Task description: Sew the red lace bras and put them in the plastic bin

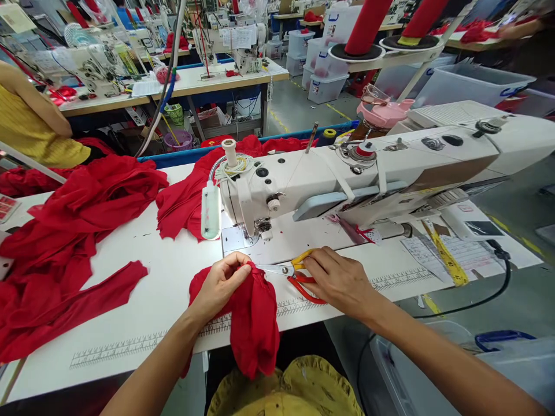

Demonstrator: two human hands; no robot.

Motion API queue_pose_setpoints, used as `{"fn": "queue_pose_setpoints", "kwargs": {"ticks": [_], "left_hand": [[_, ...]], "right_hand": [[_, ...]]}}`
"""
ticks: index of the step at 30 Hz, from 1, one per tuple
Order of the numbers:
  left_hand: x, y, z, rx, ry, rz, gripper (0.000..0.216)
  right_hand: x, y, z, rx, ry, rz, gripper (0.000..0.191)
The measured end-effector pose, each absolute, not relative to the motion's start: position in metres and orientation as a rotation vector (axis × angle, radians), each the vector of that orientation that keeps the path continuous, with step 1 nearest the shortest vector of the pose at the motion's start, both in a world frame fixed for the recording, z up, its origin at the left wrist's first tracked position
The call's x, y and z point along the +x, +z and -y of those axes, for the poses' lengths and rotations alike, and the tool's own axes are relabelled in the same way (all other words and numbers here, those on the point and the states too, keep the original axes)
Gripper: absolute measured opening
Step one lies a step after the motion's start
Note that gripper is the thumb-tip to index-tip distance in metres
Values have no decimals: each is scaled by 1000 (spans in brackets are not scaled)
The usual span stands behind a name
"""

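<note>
My left hand pinches the gathered edge of a red fabric piece, which hangs over the table's front edge. In my right hand is a pair of scissors with yellow and red handles. The blades point left and their tips reach the fabric beside my left fingertips; the very tips are hidden by the cloth. Just behind both hands stands a white sewing machine, its needle area close to my left hand. A printed ruler scale runs along the table front.
Red fabric heaps cover the left of the table, with more red cloth behind the machine head. A tape measure lies over papers at right. Plastic bins stand beyond. A person in a yellow top is at far left.
</note>
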State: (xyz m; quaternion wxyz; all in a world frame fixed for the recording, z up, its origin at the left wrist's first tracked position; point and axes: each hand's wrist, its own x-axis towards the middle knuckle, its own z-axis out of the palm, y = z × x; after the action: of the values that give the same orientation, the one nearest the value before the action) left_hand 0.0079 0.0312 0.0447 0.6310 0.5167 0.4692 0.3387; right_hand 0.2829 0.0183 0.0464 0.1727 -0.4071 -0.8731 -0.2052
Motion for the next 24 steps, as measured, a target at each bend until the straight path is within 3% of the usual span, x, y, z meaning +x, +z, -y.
{"fn": "queue_pose_setpoints", "kwargs": {"ticks": [19, 24], "left_hand": [[8, 45, -31, 1258, 767, -1094, 30], [8, 45, -31, 1270, 773, -1073, 26]], "right_hand": [[281, 46, -15, -1176, -483, 2468, 24], [285, 40, -16, -1150, -296, 2481, 20]]}}
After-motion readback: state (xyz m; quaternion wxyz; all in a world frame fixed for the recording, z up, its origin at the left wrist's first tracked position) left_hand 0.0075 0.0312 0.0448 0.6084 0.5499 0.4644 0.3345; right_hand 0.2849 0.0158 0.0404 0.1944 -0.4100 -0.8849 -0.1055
